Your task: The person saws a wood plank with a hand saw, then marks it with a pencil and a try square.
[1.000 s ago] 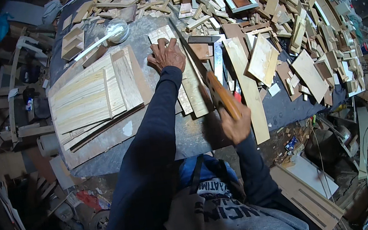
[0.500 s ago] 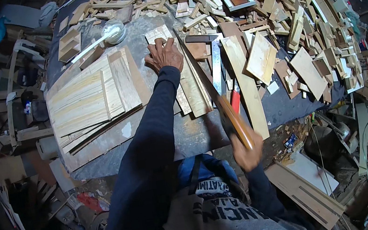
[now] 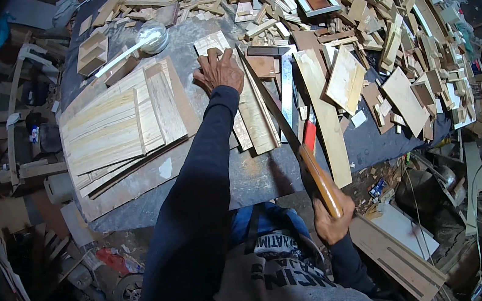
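Observation:
My left hand [image 3: 220, 74] presses down on a narrow pale wooden board [image 3: 257, 125], its fingers bent and gripping near the far end. Another thin wooden strip [image 3: 241, 131] lies along that board's left side. My right hand [image 3: 334, 219], nearer my body, is closed round the orange-brown wooden handle of a handsaw [image 3: 321, 183]. The dark blade slants away to the far left, its tip close to the board's right edge beside my left fingers. Whether the teeth touch the wood, I cannot tell.
Stacked wooden panels [image 3: 106, 132] lie on the table's left. A metal try square [image 3: 287, 91], a red-handled tool [image 3: 309, 133] and a long plank [image 3: 324, 120] are right of the saw. Offcuts [image 3: 358, 17] heap up at the back right. A clear round container [image 3: 152, 38] stands behind the panels.
My right hand has drawn the saw back toward my body and slightly right. My left hand keeps its place on the board; the whole view has shifted a little.

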Tool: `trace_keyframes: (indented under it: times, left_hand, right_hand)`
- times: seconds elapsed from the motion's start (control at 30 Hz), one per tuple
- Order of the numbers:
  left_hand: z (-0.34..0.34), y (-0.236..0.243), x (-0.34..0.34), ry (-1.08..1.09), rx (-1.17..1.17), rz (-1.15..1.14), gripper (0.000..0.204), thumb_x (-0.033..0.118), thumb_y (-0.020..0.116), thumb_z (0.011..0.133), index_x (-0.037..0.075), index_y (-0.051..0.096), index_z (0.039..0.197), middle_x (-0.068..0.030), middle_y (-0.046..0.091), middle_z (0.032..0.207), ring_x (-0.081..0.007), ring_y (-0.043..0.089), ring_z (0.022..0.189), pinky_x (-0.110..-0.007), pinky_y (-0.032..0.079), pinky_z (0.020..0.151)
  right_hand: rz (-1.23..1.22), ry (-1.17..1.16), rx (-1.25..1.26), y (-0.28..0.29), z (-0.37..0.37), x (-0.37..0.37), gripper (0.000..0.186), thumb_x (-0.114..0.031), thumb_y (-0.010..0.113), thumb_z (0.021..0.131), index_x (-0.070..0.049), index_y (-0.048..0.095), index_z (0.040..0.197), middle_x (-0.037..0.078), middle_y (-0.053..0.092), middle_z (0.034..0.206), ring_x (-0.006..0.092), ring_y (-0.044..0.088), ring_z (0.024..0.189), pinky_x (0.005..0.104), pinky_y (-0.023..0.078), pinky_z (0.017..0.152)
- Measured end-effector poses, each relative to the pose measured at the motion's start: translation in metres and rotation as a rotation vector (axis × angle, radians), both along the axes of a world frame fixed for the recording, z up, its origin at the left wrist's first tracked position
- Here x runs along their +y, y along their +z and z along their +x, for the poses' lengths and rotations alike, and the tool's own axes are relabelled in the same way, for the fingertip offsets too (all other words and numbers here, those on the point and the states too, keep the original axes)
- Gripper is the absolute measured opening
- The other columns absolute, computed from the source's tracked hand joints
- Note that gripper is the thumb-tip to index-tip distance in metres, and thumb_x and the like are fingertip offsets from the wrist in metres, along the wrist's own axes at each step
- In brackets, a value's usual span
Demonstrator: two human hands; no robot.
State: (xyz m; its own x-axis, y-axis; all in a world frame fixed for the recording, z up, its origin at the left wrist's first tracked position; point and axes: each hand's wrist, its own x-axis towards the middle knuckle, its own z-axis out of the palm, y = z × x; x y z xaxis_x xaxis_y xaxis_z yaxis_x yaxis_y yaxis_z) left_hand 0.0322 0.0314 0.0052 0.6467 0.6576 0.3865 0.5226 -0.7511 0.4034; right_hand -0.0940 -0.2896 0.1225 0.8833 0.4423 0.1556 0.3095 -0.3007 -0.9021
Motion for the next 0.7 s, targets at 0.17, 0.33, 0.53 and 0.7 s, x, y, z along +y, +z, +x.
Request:
trace_keyframes:
  times: [0.17, 0.33, 0.53, 0.7]
  left_hand:
    - [0.009, -0.001, -0.008, -0.021, -0.011, 0.012, 0.023, 0.017, 0.061, 0.082, 0.021, 0.072, 0.101, -0.0023, 0.057, 0.107, -0.0273, 0.045, 0.109, -0.051, 0.030, 0.088]
    - [-0.001, 0.000, -0.001, 0.029, 0.006, 0.037, 0.023, 0.017, 0.062, 0.082, 0.021, 0.072, 0.102, -0.0026, 0.057, 0.106, -0.0273, 0.045, 0.108, -0.051, 0.030, 0.087]
    - [0.005, -0.001, -0.003, -0.003, 0.018, 0.006, 0.023, 0.016, 0.061, 0.082, 0.022, 0.072, 0.102, -0.0025, 0.056, 0.108, -0.0273, 0.045, 0.108, -0.051, 0.030, 0.087]
    - [0.002, -0.002, -0.001, 0.046, 0.019, 0.030, 0.024, 0.016, 0.061, 0.082, 0.022, 0.072, 0.102, -0.0022, 0.057, 0.108, -0.0268, 0.046, 0.109, -0.051, 0.030, 0.088]
  right_hand:
    - [-0.016, -0.029, 0.151, -0.039, 0.067, 0.071, 0.049, 0.002, 0.056, 0.080, 0.004, 0.056, 0.129, 0.022, 0.070, 0.103, 0.0271, 0.071, 0.091, 0.0322, 0.053, 0.079]
    - [-0.058, -0.005, 0.032, -0.015, 0.001, 0.003, 0.050, 0.007, 0.056, 0.077, 0.005, 0.058, 0.127, 0.023, 0.066, 0.118, 0.0268, 0.067, 0.108, 0.0327, 0.051, 0.090]
    - [-0.053, 0.026, 0.017, -0.026, 0.051, 0.053, 0.050, 0.003, 0.056, 0.078, 0.003, 0.056, 0.128, 0.024, 0.068, 0.095, 0.0263, 0.072, 0.087, 0.0328, 0.054, 0.074]
    - [-0.014, 0.025, -0.118, -0.033, 0.025, 0.027, 0.051, 0.003, 0.057, 0.078, 0.002, 0.057, 0.128, 0.023, 0.069, 0.106, 0.0250, 0.071, 0.091, 0.0316, 0.054, 0.078]
